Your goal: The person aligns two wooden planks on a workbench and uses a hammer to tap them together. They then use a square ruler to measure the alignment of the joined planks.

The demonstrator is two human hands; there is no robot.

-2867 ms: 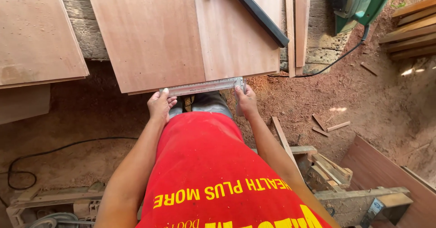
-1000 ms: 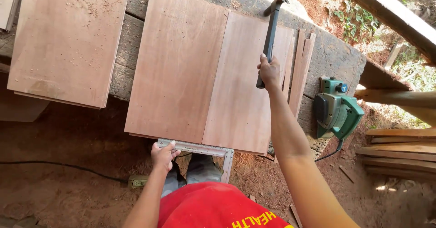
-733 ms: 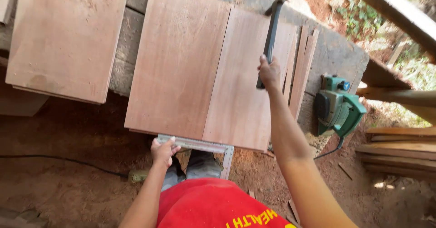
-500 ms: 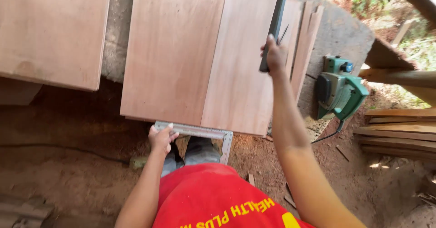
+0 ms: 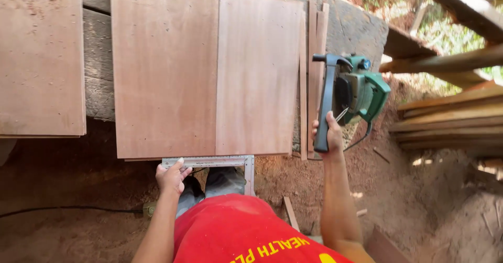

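At near edge of surface point(image 5: 97, 48): left hand point(image 5: 170, 178), fingers curled onto metal framing square point(image 5: 209, 162), square lying against front edge of two adjoining wooden panels point(image 5: 209, 74). Right of panels: right hand point(image 5: 327, 134), fingers closed around dark handle of green power planer point(image 5: 353, 92), held just beside narrow wood strips point(image 5: 314, 74).

Reddish-brown wood panels point(image 5: 209, 74), green power tool point(image 5: 361, 90), silver metal square point(image 5: 209, 162), red shirt point(image 5: 236, 231)

The left hand point(image 5: 170, 178) sits low, fingers curled in a pinch, forearm bent close to the body. The right hand point(image 5: 326, 134) reaches forward on an extended arm, fist closed.
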